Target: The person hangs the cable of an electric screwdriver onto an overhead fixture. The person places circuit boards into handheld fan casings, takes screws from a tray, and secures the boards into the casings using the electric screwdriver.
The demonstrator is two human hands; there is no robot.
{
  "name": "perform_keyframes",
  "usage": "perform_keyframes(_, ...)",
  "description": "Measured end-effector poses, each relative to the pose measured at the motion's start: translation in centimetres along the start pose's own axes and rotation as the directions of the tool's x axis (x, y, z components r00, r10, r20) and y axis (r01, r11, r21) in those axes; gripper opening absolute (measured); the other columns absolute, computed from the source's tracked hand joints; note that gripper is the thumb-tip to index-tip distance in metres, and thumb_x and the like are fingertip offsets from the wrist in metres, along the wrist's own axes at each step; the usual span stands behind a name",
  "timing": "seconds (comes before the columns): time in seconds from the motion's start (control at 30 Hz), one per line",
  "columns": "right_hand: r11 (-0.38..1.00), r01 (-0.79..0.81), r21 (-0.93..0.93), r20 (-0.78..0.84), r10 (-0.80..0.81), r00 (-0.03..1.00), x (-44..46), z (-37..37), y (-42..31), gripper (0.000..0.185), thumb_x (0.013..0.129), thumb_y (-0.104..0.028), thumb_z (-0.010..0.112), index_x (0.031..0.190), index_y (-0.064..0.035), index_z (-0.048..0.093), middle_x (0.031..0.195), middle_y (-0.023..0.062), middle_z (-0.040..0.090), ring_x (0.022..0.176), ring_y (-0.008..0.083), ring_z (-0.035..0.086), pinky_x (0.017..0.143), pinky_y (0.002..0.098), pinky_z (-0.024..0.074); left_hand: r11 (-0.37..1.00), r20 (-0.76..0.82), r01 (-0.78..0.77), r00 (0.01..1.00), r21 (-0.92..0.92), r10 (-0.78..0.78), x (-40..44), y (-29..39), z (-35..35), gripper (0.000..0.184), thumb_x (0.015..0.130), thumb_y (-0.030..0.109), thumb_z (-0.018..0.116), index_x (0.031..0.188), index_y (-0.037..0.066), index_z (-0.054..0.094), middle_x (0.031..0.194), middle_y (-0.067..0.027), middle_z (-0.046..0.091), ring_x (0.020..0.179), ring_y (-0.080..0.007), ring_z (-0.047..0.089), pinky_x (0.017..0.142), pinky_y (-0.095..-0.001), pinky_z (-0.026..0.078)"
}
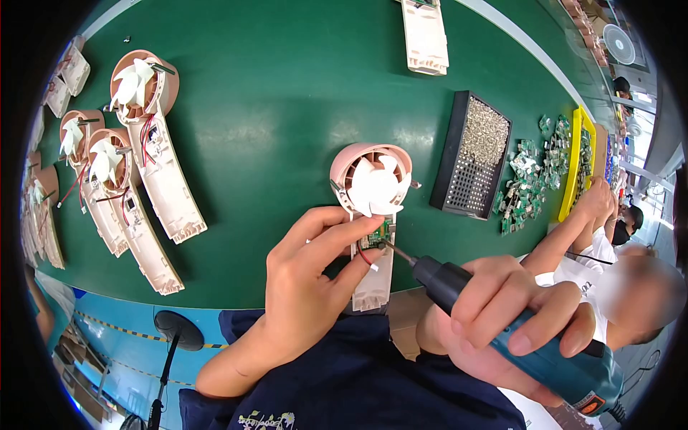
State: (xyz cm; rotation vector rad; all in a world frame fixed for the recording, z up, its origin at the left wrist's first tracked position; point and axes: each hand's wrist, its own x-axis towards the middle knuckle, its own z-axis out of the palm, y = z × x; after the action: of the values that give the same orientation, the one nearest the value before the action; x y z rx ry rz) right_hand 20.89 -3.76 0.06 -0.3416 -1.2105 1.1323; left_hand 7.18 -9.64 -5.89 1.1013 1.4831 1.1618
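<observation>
A handheld fan housing with white blades lies in front of me, its pink round head pointing away. My left hand grips it around the handle, thumb and fingers at a small green circuit board. A red and black wire with a white plug sticks out beside the thumb. My right hand is wrapped round a teal and black electric screwdriver. The bit's tip reaches the circuit board near my left fingertips; whether a screw is under it I cannot make out.
Several fan housings lie at the left, and another housing part at the far edge. A black tray of small screws stands at the right, beside loose circuit boards and a yellow bin. A co-worker's hands are near the bin.
</observation>
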Motion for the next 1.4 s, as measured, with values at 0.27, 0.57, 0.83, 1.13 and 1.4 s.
perform_keyframes(0.27,0.999,-0.018,-0.032,0.043,0.019,0.999,0.0,0.1,-0.1,0.049,0.086,-0.048,0.068,0.106,-0.0079,0.048,0.083,0.0033,0.052,0.038,0.0121,0.044,0.035,0.0248,0.0367,1.0,0.009,0.011,1.0,0.005,-0.012,0.0,0.0,0.0,0.038,0.074,-0.005,0.077,0.11,0.006,0.071,0.098,-0.0094,0.063,0.076,-0.0168,0.066,0.063,-0.0278,0.055)
perform_keyframes(0.57,0.998,-0.046,-0.049,0.126,0.052,0.991,0.2,0.0,-0.1,0.048,0.086,-0.049,0.069,0.098,-0.0078,0.047,0.08,0.004,0.052,0.038,0.0122,0.045,0.036,0.0252,0.0389,1.0,-0.009,-0.025,1.0,0.019,0.025,0.0,-0.2,0.1,0.039,0.072,-0.006,0.077,0.109,0.005,0.071,0.098,-0.0097,0.063,0.076,-0.0182,0.066,0.062,-0.0284,0.055)
perform_keyframes(0.83,0.998,-0.052,-0.03,0.136,0.056,0.989,-0.1,0.0,-0.1,0.053,0.085,-0.052,0.069,0.095,-0.0054,0.047,0.08,0.0053,0.051,0.04,0.0134,0.046,0.036,0.0262,0.0413,0.998,-0.023,-0.056,0.998,0.034,0.057,-0.1,-0.2,0.1,0.038,0.072,-0.006,0.077,0.108,0.005,0.071,0.098,-0.0096,0.062,0.073,-0.0183,0.066,0.062,-0.0292,0.054)
perform_keyframes(1.13,0.999,-0.048,-0.015,0.076,0.049,0.996,-0.3,0.5,-0.1,0.054,0.084,-0.053,0.07,0.099,-0.0055,0.047,0.082,0.0067,0.051,0.041,0.015,0.046,0.037,0.0281,0.04,0.999,0.004,-0.047,0.999,0.016,0.047,0.1,0.0,-0.2,0.038,0.074,-0.007,0.076,0.109,0.005,0.07,0.1,-0.0105,0.062,0.075,-0.0191,0.066,0.064,-0.0291,0.056)
perform_keyframes(1.4,0.999,-0.05,-0.019,0.084,0.051,0.995,-0.4,0.7,-0.2,0.053,0.083,-0.052,0.07,0.1,-0.0068,0.048,0.083,0.0072,0.053,0.04,0.0151,0.045,0.038,0.0286,0.0406,0.996,0.085,0.029,0.996,-0.083,-0.022,0.3,0.4,-0.8,0.039,0.078,-0.013,0.065,0.113,0.004,0.069,0.104,-0.0137,0.062,0.08,-0.022,0.068,0.072,-0.0301,0.059)
